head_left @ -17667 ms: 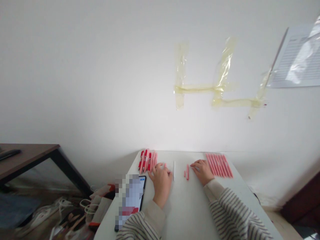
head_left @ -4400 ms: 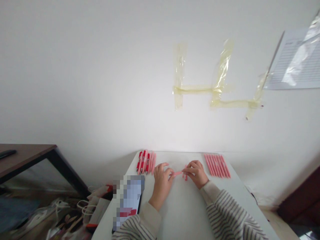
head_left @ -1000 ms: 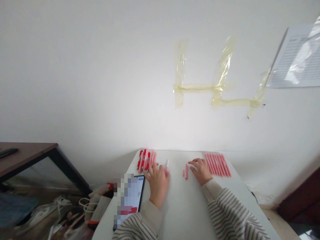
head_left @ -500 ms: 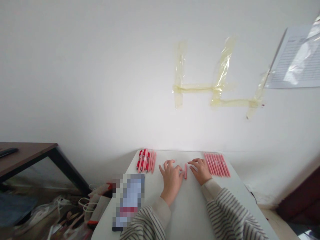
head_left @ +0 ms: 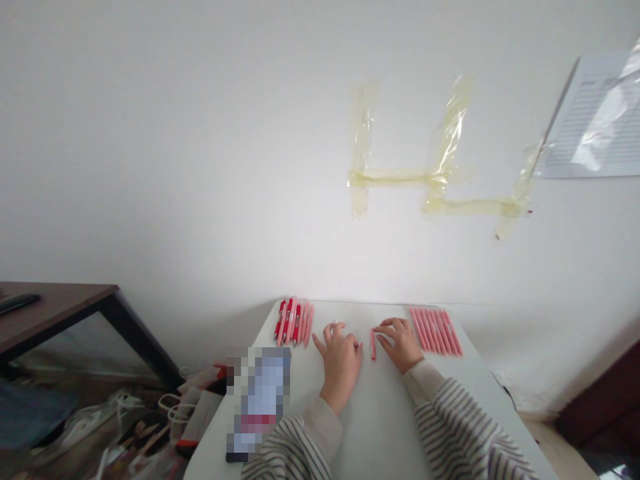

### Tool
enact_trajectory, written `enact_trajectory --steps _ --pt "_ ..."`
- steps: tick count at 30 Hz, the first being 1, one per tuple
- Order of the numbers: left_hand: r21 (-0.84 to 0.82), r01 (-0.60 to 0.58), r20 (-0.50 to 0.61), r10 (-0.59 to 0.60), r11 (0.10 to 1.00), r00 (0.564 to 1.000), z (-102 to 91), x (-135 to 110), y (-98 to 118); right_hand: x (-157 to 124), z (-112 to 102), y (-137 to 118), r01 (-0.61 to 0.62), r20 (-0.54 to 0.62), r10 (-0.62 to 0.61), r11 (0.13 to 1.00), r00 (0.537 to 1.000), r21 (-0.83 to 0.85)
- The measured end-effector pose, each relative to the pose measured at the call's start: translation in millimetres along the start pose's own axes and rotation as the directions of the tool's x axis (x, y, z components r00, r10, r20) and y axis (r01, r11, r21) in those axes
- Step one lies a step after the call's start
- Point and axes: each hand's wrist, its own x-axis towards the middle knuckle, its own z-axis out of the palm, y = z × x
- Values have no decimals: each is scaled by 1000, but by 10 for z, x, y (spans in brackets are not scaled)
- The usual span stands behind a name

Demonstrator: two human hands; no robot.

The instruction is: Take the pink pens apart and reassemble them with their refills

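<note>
On the white table (head_left: 367, 427) lies a short, slim pink pen-like piece (head_left: 373, 347), roughly upright in the view, between my two hands. My left hand (head_left: 341, 360) hovers to its left, fingers spread and curved, holding nothing and apart from it. From the right, my right hand (head_left: 400, 343) reaches over with its fingertips at the piece's upper end. Its index finger and thumb look slightly apart, and no grip shows. Beyond that hand, several pink pens (head_left: 436, 331) lie side by side in a neat row. At the far left corner is a group of pink and red pens (head_left: 294, 322).
A phone (head_left: 263, 400), blurred out, lies along the table's left edge. The white wall (head_left: 225, 167) rises behind, with yellowed tape (head_left: 395, 179) on it. Lower left, a dark-topped desk (head_left: 55, 303) stands above bags and cables on the floor.
My left hand has drawn back a little to the left, away from the pink piece. My right hand's fingertips have moved left to the piece's upper end.
</note>
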Motion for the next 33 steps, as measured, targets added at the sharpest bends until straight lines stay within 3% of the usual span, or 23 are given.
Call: enact_trajectory --steps 11,18,26,33 --pt "10 19 -32 -19 1000 999 -236 -35 -189 17 -239 -569 -18 59 26 990 998 -138" --pt "-39 -4 -94 0 999 996 -272 -93 -293 -2 -145 -568 -13 99 26 991 995 -130" --pt "-49 30 -66 -33 998 997 -258 -91 -298 -30 -146 -512 -34 72 44 991 996 -132" --pt "-76 38 -54 -42 996 998 -281 -90 -288 -21 -154 -491 -49 139 72 985 988 -163"
